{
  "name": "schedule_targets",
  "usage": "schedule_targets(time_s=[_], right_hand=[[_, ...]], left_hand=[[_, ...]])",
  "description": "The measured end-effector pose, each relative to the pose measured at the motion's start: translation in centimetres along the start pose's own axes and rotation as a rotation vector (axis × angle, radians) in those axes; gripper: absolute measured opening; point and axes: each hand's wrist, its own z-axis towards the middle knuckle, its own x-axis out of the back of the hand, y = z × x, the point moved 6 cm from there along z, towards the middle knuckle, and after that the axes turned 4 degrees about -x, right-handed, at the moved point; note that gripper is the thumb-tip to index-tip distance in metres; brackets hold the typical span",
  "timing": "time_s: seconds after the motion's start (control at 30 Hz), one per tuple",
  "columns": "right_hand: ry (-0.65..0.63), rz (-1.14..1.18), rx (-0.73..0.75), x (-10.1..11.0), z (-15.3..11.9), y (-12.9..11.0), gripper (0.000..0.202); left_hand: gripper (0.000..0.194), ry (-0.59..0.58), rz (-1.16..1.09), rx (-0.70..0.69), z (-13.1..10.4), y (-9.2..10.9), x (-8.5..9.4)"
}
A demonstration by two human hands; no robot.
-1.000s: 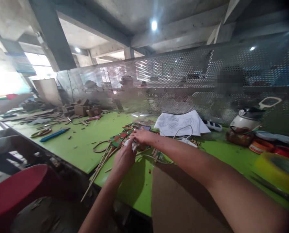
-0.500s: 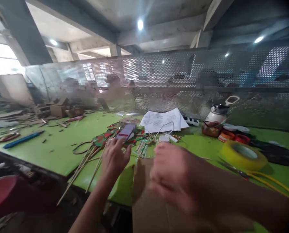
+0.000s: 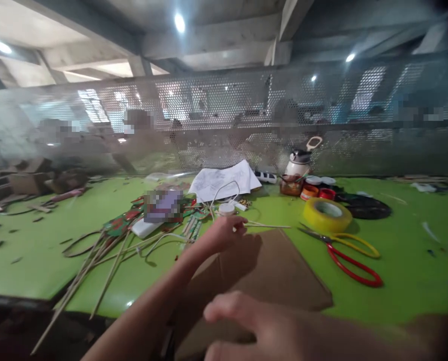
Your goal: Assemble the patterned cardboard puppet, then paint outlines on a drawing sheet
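Observation:
My left hand (image 3: 227,233) reaches over the far part of a brown cardboard sheet (image 3: 280,265), its fingers curled. A thin stick (image 3: 271,225) lies beside its fingertips; whether they grip anything is hidden. Low in front, my right hand (image 3: 254,326) hovers over the near part of the cardboard, blurred, with thumb and index finger apart and nothing between them. Just beyond my left hand are a white round lid (image 3: 227,208) and a loop of pale wire (image 3: 224,185). A phone (image 3: 163,205) rests on a white block (image 3: 144,228) to the left.
Scissors (image 3: 327,239) with red and yellow handles lie beside a yellow tape roll (image 3: 328,214). Papers (image 3: 224,179), a bottle (image 3: 298,163) and a jar (image 3: 291,184) stand further back. Thin sticks (image 3: 77,286) overhang the green table's (image 3: 400,271) front edge. A perforated screen (image 3: 216,115) runs behind.
The view has turned right. My left hand has left the phone and moved right over the cardboard. My right hand has drawn back toward me, and its fingers have spread.

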Motion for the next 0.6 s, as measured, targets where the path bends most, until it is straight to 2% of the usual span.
schedule_targets(time_s=[0.1, 0.13, 0.17, 0.27, 0.37, 0.47, 0.53, 0.6], right_hand=[[0.000, 0.144, 0.021, 2.2, 2.4, 2.7, 0.032], [-0.004, 0.190, -0.042, 2.3, 3.1, 4.6, 0.033], [0.048, 0.224, -0.114, 2.4, 3.6, 6.8, 0.032], [0.058, 0.255, -0.281, 0.6, 3.7, 13.7, 0.027], [0.110, 0.256, -0.432, -1.5, 2.9, 19.2, 0.028], [0.129, 0.268, -0.498, -3.2, 2.9, 21.7, 0.029], [0.141, 0.285, -0.501, -3.9, 3.5, 22.0, 0.030], [0.159, 0.296, -0.497, -4.5, 4.1, 21.9, 0.030]], left_hand=[[0.037, 0.077, -0.020, 0.137, 1.8, -3.7, -0.3], [0.039, 0.099, -0.006, 0.178, 2.1, -5.0, 0.0], [0.040, 0.131, 0.009, 0.219, 2.1, -6.3, 0.5], [0.042, 0.276, 0.050, 0.361, 0.8, -9.8, 3.3], [0.043, 0.419, 0.089, 0.478, -1.1, -11.8, 6.4], [0.046, 0.536, 0.139, 0.527, -2.2, -12.2, 8.8], [0.050, 0.644, 0.147, 0.511, -2.4, -12.0, 10.0], [0.053, 0.783, 0.022, 0.491, -2.6, -12.1, 10.6]])
